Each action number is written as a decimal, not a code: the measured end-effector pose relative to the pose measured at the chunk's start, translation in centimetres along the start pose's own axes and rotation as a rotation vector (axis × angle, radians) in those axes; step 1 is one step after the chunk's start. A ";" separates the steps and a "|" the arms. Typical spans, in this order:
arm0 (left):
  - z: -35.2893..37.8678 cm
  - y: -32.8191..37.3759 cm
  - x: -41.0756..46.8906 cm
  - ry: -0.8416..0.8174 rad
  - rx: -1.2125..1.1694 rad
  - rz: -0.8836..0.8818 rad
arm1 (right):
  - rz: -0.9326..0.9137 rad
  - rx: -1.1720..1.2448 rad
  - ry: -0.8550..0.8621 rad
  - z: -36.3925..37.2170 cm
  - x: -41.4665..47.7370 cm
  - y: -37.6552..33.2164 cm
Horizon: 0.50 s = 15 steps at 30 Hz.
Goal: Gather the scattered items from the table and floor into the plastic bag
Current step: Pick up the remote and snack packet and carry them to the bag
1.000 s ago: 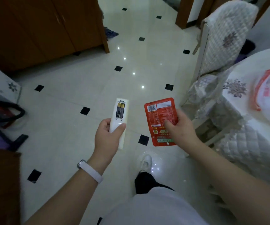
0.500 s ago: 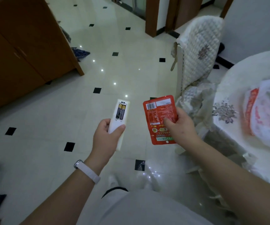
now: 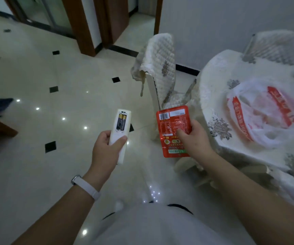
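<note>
Nearest to us, at six o'clock, we are noting both forearms reaching forward over the glossy tiled floor (image 3: 54,112), the left one wearing a pale wristband (image 3: 86,187).

At eleven o'clock the left hand (image 3: 105,147) is gripping a white remote control (image 3: 119,133), fingers curled round its body and the thumb lying across its back. The battery cover is missing and two batteries are showing.

At one o'clock the right hand (image 3: 195,138) is pinching a red food packet (image 3: 172,124), thumb on the printed back and fingers hidden behind it. Both items are being held in the air, apart from each other and clear of the floor.

Further out, at two o'clock, the plastic bag (image 3: 259,112) is lying slumped on the round covered table (image 3: 213,82), white with red print and already bulging with contents. We cannot tell where its mouth is facing. At twelve o'clock a quilted chair (image 3: 160,64) is standing just beside the table edge.

In our judgement the step in hand is carrying: two items are being brought toward the bag, and neither is yet inside. The next move is calling for a swing toward two o'clock and a free hand to open the bag's mouth. That probably means passing both items into one hand or setting one down on the table first.
</note>
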<state>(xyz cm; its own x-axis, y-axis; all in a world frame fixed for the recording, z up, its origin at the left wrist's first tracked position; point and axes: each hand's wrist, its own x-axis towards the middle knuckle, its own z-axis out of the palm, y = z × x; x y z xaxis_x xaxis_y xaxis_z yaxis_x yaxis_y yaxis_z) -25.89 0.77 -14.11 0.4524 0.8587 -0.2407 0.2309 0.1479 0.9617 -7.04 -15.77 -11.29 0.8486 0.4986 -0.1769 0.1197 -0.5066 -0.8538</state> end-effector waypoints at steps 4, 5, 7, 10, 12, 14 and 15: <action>0.6 2.2 5.7 -0.146 0.039 0.047 | 0.043 0.016 0.128 0.7 0.9 -1.4; 1.3 2.6 6.8 -0.183 0.051 0.056 | 0.061 0.011 0.155 0.6 1.1 -1.4; 2.9 3.1 8.6 -0.250 0.063 0.060 | 0.105 -0.003 0.216 0.1 1.5 -1.0; 6.3 3.7 11.1 -0.347 0.089 0.052 | 0.173 0.031 0.301 -1.1 3.0 -0.1; 8.1 3.9 12.0 -0.392 0.108 0.048 | 0.195 0.044 0.345 -1.7 4.1 0.5; 10.9 4.4 13.4 -0.441 0.140 0.053 | 0.216 0.060 0.402 -2.9 6.1 1.4; 12.4 4.6 14.1 -0.458 0.158 0.055 | 0.228 0.079 0.421 -3.5 7.2 2.0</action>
<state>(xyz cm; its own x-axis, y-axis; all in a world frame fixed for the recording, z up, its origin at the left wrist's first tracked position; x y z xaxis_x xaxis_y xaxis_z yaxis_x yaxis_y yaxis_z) -7.79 7.48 -14.65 0.7920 0.5537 -0.2574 0.3082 0.0014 0.9513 1.11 -15.58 -12.55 0.9854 0.0449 -0.1641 -0.1191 -0.5065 -0.8540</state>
